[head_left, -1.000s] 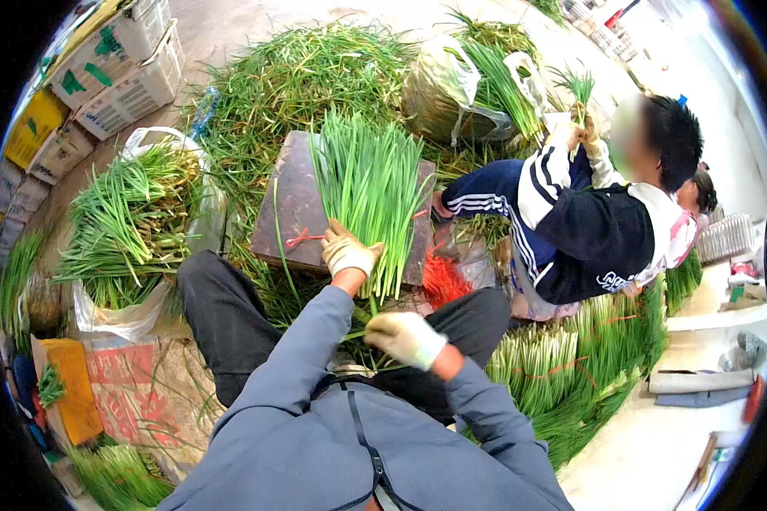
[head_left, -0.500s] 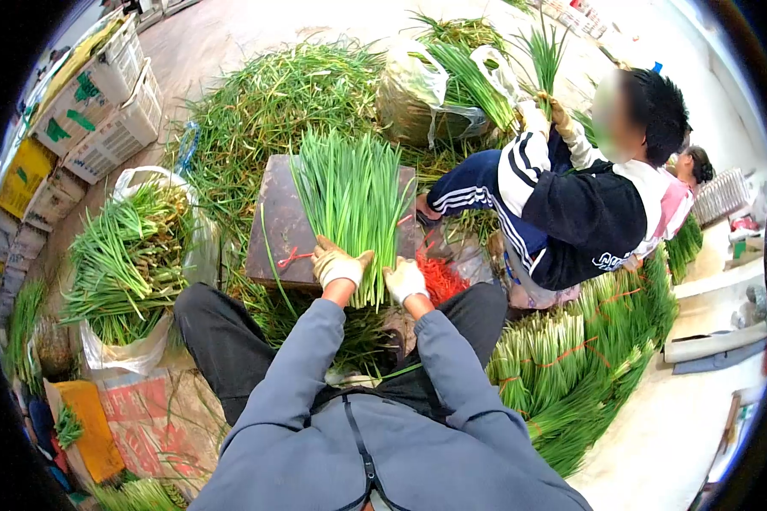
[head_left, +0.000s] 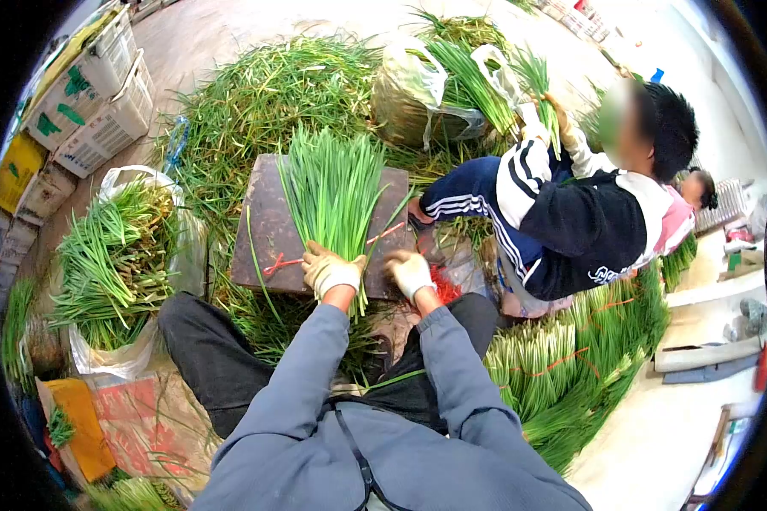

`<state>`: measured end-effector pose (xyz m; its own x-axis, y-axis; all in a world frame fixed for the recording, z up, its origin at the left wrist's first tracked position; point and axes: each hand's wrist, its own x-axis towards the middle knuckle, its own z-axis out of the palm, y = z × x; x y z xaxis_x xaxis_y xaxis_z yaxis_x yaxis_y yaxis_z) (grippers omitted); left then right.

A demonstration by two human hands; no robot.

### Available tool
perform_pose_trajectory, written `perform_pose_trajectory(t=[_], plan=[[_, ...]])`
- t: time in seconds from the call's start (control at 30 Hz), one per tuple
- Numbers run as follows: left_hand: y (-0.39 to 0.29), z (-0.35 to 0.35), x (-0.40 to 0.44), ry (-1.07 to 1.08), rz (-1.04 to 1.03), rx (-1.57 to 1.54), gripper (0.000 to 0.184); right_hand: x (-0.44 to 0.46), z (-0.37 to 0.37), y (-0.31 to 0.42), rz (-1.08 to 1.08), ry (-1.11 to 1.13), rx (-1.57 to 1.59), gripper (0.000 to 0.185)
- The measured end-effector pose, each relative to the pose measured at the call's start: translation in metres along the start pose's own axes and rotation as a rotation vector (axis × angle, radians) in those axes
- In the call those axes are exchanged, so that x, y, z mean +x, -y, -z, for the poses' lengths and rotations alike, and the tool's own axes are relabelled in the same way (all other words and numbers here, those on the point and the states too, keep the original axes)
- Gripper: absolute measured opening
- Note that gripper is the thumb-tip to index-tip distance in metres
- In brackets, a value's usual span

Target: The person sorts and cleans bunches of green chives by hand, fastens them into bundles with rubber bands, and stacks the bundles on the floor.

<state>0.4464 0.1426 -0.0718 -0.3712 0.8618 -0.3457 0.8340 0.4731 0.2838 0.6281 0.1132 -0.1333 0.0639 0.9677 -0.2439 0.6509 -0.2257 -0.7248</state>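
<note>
A bundle of long green stalks [head_left: 332,187] lies on a dark square board [head_left: 260,213] between my knees. My gloved left hand [head_left: 328,269] is wrapped round the lower part of the bundle. Under the stalks runs a red tie [head_left: 283,264], its ends showing on both sides. To the right of the bundle, apart from it, my gloved right hand [head_left: 409,271] hovers by the board's edge; its fingers are blurred. Red ties in a pile [head_left: 445,286] lie just beyond that hand.
A co-worker [head_left: 588,213] sits at the right, holding stalks. Loose leaves [head_left: 273,94] are heaped behind the board. A bag of stalks [head_left: 119,255] stands at the left, near stacked crates [head_left: 102,128]. Tied bundles [head_left: 562,358] line the right side.
My left hand has stayed on the bundle, which now looks narrower. My right hand came up from my lap to the stalks, then moved off to the right.
</note>
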Motion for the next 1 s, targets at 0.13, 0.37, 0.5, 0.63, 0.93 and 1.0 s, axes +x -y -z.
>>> perform_pose_trajectory(t=[0.13,0.37,0.5,0.63,0.93,1.0], plan=[[-0.004,0.004,-0.003,0.028,0.023,0.020,0.130,0.039,0.006,0.001,-0.045,-0.213,-0.239,0.049],[0.000,0.005,0.001,0.062,-0.019,0.068,0.131,0.060,0.028,0.018,-0.052,0.105,-0.587,0.028],[0.005,0.009,0.000,0.095,-0.052,0.099,0.131,0.002,0.050,0.047,-0.050,0.342,-0.632,0.036],[0.013,0.008,-0.001,0.102,-0.114,0.096,0.132,-0.036,0.051,0.038,0.043,0.192,-0.543,0.032],[0.032,0.011,-0.004,0.148,-0.205,0.159,0.135,0.010,0.020,0.016,-0.005,-0.055,-0.532,0.037],[0.040,0.014,-0.003,0.152,-0.226,0.167,0.134,0.002,0.012,0.028,-0.144,0.003,-0.510,0.031]])
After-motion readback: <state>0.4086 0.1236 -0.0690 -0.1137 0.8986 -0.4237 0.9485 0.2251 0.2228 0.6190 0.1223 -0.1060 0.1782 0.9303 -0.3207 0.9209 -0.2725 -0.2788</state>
